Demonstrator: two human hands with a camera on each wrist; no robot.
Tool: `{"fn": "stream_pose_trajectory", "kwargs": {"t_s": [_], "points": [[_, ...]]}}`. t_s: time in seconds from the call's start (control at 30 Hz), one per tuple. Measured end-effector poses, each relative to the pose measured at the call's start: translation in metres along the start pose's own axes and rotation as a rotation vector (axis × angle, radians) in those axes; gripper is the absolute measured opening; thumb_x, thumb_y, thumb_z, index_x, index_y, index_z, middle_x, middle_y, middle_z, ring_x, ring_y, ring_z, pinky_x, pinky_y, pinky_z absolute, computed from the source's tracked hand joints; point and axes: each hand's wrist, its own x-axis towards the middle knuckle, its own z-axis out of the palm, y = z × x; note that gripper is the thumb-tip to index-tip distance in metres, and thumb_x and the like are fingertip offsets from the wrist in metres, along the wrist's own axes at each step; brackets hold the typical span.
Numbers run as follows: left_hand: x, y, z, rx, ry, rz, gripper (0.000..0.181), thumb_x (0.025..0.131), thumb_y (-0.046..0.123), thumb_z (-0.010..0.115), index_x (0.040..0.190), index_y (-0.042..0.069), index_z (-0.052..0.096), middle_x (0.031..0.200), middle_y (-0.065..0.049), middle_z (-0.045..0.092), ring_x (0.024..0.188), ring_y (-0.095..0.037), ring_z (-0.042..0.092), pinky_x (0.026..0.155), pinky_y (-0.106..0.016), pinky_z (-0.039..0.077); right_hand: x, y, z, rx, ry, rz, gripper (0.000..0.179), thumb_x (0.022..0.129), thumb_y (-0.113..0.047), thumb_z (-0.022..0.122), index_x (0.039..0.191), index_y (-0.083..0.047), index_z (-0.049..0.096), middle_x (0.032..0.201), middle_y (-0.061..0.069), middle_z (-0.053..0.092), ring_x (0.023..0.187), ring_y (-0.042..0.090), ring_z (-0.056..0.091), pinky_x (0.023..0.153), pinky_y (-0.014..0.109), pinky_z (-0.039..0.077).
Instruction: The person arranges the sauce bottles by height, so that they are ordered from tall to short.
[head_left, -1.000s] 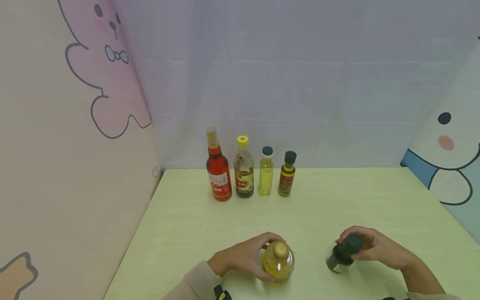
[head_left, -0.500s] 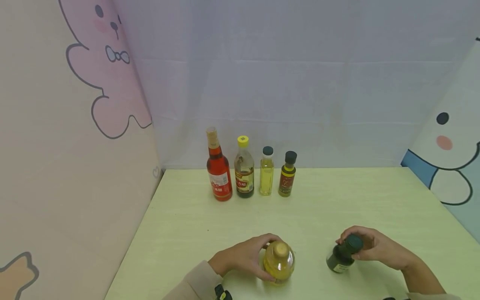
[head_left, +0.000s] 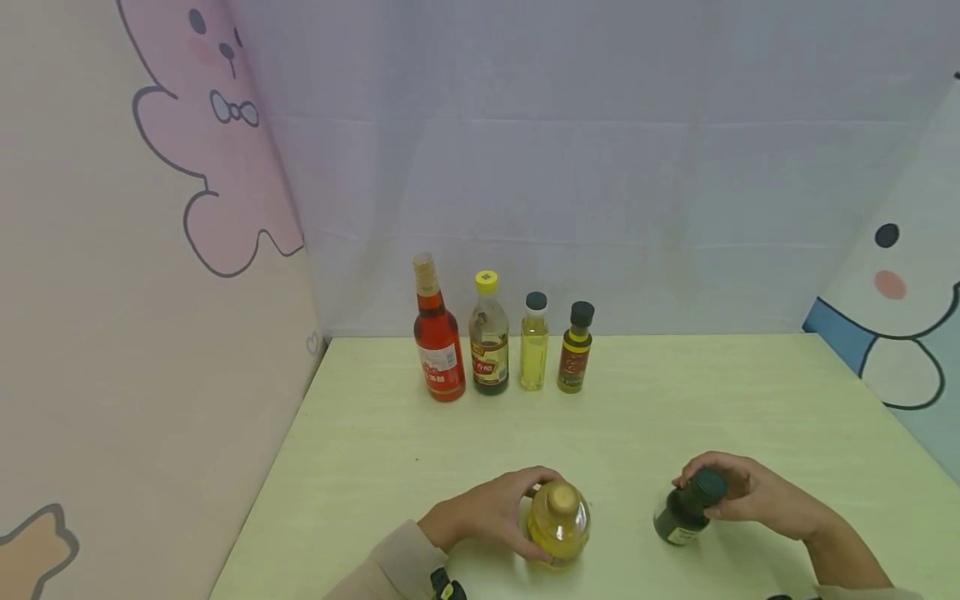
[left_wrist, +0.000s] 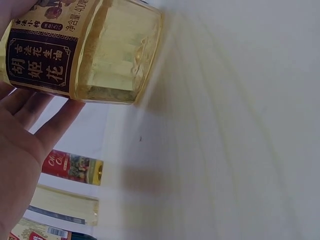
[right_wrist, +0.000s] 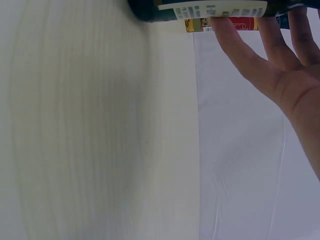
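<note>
My left hand grips a round clear bottle of yellow peanut oil with a gold cap, its fingers behind and thumb in front. In the left wrist view, the oil bottle shows a dark label with Chinese writing, and fingers of the left hand lie against it. My right hand holds a small dark green bottle with a green cap, tilted toward that hand. The right wrist view shows the dark bottle with a pale label, fingers of the right hand along its side.
Toward the back of the pale table stands a row: a tall red vinegar bottle, a yellow-capped bottle, a slim oil bottle and a small dark-capped bottle. A white cloth hangs behind; printed panels flank both sides.
</note>
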Motion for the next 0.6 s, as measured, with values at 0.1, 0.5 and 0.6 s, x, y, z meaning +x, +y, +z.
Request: {"fn": "stream_pose_trajectory", "kwargs": {"t_s": [0.1, 0.5, 0.6], "points": [[0.0001, -0.0004, 0.0001, -0.025, 0.001, -0.005, 0.075, 0.076, 0.014, 0.085, 0.137, 0.015, 0.043, 0.13, 0.011, 0.051, 0.121, -0.004, 0.047, 0.101, -0.026, 0.039, -0.0002, 0.0005, -0.0004, -0.01, 0.005, -0.004, 0.046, 0.088, 0.024, 0.044, 0.13, 0.006, 0.049, 0.133, 0.017, 0.053, 0.125, 0.023, 0.05, 0.095, 0.033, 0.046], [0.0012, 0.0017, -0.0006, -0.001, 0.019, 0.02, 0.074, 0.074, 0.013, 0.086, 0.136, 0.013, 0.045, 0.129, 0.009, 0.053, 0.12, -0.004, 0.048, 0.1, -0.025, 0.04, 0.0004, -0.001, -0.0004, -0.022, 0.005, 0.002, 0.046, 0.088, 0.024, 0.045, 0.129, 0.005, 0.05, 0.133, 0.018, 0.053, 0.125, 0.023, 0.05, 0.095, 0.032, 0.046], [0.0015, 0.0032, -0.0008, 0.006, 0.017, 0.023, 0.075, 0.074, 0.013, 0.086, 0.136, 0.012, 0.045, 0.129, 0.008, 0.053, 0.12, -0.004, 0.048, 0.1, -0.025, 0.04, 0.0006, -0.0009, -0.0002, -0.014, 0.004, 0.004, 0.046, 0.088, 0.024, 0.045, 0.129, 0.005, 0.05, 0.133, 0.018, 0.053, 0.125, 0.023, 0.05, 0.095, 0.032, 0.046]]}}
